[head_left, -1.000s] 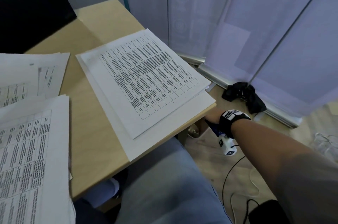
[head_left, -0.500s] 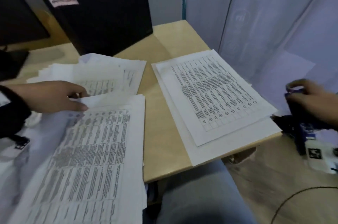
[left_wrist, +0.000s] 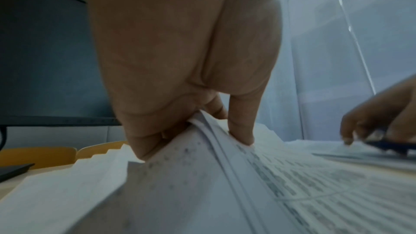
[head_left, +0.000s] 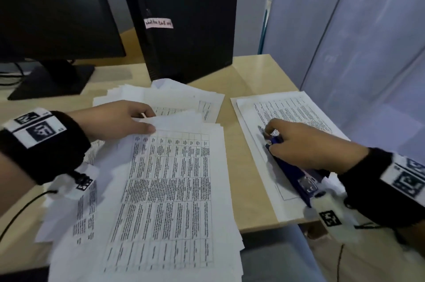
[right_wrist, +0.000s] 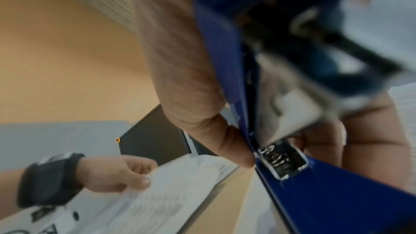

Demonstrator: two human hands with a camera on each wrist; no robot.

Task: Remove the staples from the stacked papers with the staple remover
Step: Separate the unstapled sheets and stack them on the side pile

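A thick stack of printed papers (head_left: 165, 189) lies in the middle of the desk. My left hand (head_left: 147, 121) pinches the top left corner of its upper sheets between thumb and fingers, lifting them a little; the left wrist view shows the sheet edges (left_wrist: 216, 141) caught under my thumb. A second, thinner paper stack (head_left: 296, 106) lies to the right. Over it my right hand (head_left: 272, 139) grips a long blue staple remover (head_left: 292, 171), its metal tip (head_left: 262, 131) pointing up-left at the page. The right wrist view shows the blue tool (right_wrist: 315, 193) against my palm.
A black monitor (head_left: 46, 17) and a black computer tower (head_left: 184, 21) stand at the back of the wooden desk (head_left: 253, 74). More loose sheets (head_left: 184, 100) fan out behind the middle stack. A pale partition (head_left: 368, 51) runs along the desk's right edge.
My right hand came up from below the desk edge with the blue tool and now rests over the right stack. My left hand entered and took the middle stack's corner.
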